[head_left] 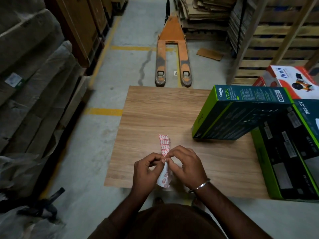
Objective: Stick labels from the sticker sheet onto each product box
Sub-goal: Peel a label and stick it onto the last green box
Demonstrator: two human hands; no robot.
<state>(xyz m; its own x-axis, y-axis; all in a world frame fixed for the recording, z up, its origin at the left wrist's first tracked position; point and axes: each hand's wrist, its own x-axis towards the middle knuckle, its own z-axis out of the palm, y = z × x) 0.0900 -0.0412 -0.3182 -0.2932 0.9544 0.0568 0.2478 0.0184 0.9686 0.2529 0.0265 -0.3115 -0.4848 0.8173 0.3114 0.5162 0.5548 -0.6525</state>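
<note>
Head view. I see both hands raised over the near edge of the table (155, 107), meeting at its middle. The left hand (146, 171) has its fingers curled inward, thumb and forefinger pinched on the sheet (164, 144) from the left. The right hand (186, 164) pinches the same spot from the right, fingertips (168, 156) bent down onto the paper; a bangle (201, 185) sits on that wrist. Both grips are closed on the sheet; I cannot tell whether a single label is already lifted between the fingertips.

The sheet is a narrow strip of red-bordered labels. Its upper part stands up beyond the fingers, above the table surface; its lower part hangs folded between the two palms, toward the body.

Product boxes occupy the right side of the table, well apart from the hands. One green box (241, 112) lies tilted, its far end lifted, its near lower corner on the wood. A second green box (291, 152) lies beside it to the right, touching or overlapping it at the corner; I cannot tell which. Its right end runs out of view. Behind both lies a white-and-red box (291, 80).

Beyond the far table edge, a pallet jack (172, 54) rests on the concrete floor (131, 31), forks pointing toward the table. Flattened cardboard (203, 12) is stacked at upper right, wrapped goods (34, 75) at left
</note>
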